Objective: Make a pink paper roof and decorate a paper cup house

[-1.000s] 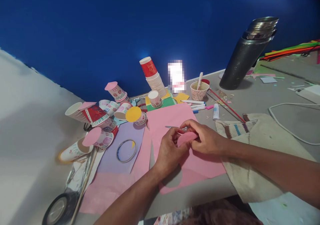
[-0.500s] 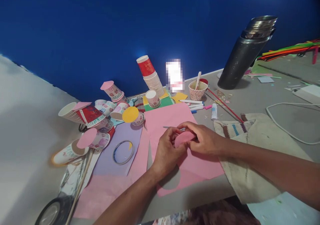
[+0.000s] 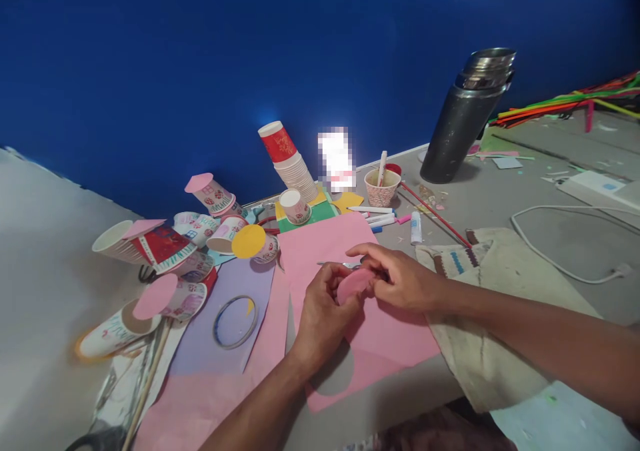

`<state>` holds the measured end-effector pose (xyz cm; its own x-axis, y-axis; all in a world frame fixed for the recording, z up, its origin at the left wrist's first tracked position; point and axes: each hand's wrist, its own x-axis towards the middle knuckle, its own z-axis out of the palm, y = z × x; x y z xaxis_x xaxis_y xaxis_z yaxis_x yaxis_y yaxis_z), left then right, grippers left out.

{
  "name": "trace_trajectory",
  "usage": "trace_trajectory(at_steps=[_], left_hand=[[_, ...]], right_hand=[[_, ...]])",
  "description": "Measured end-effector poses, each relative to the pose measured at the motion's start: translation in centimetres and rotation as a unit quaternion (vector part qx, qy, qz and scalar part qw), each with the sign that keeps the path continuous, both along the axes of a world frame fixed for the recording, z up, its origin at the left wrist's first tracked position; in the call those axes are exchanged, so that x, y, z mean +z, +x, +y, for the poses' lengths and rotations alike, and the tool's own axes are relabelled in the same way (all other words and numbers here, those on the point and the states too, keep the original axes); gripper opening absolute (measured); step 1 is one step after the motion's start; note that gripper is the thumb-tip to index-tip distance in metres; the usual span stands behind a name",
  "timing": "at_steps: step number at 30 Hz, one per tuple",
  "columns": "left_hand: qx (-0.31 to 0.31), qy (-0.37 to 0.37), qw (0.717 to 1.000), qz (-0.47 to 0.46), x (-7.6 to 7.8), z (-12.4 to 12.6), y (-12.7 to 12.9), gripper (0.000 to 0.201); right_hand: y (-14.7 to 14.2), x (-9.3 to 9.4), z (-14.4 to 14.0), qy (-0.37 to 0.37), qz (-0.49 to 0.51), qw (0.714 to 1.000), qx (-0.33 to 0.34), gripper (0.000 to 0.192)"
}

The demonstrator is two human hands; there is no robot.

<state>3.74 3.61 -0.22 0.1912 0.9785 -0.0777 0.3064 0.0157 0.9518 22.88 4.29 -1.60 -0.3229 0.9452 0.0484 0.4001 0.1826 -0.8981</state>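
Note:
My left hand (image 3: pixel 320 314) and my right hand (image 3: pixel 400 276) meet over a pink paper sheet (image 3: pixel 370 324) and pinch a small pink paper disc (image 3: pixel 353 284) between them. A thin metal tool, probably scissors (image 3: pixel 336 264), pokes out just behind my fingers; I cannot tell which hand grips it. A round hole (image 3: pixel 330 377) is cut in the pink sheet below my left wrist.
Several paper cups (image 3: pixel 165 251) with paper lids lie at the left, a cup stack (image 3: pixel 290 164) behind. A tape ring (image 3: pixel 235 321) sits on purple paper. Markers (image 3: pixel 385 216), a glue stick (image 3: pixel 416 227), a dark flask (image 3: pixel 463 121), a cloth bag (image 3: pixel 495 304) and a white cable (image 3: pixel 560 237) lie to the right.
The view has shifted, so everything sits a little further left. My hands stay together on the pink disc, turning it slightly.

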Motion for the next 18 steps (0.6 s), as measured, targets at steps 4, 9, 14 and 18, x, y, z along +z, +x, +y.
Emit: trace_trajectory(at_steps=[4,9,14,18], left_hand=[[0.024,0.008,0.999,0.028,-0.2,0.3,-0.2,0.020],[0.025,0.013,0.999,0.032,-0.4,0.3,-0.1,0.020],[0.024,0.017,0.999,0.026,-0.4,0.1,-0.3,0.019],[-0.007,-0.041,0.997,-0.070,-0.3,0.2,-0.6,0.029]], right_hand=[[0.6,0.1,0.3,0.044,0.022,0.998,-0.045,0.043],[0.6,-0.4,0.7,0.181,0.000,0.984,-0.009,0.014],[0.6,-1.5,0.7,0.210,-0.017,0.977,-0.018,0.013],[0.9,-2.3,1.0,0.272,-0.034,0.962,-0.008,0.020]])
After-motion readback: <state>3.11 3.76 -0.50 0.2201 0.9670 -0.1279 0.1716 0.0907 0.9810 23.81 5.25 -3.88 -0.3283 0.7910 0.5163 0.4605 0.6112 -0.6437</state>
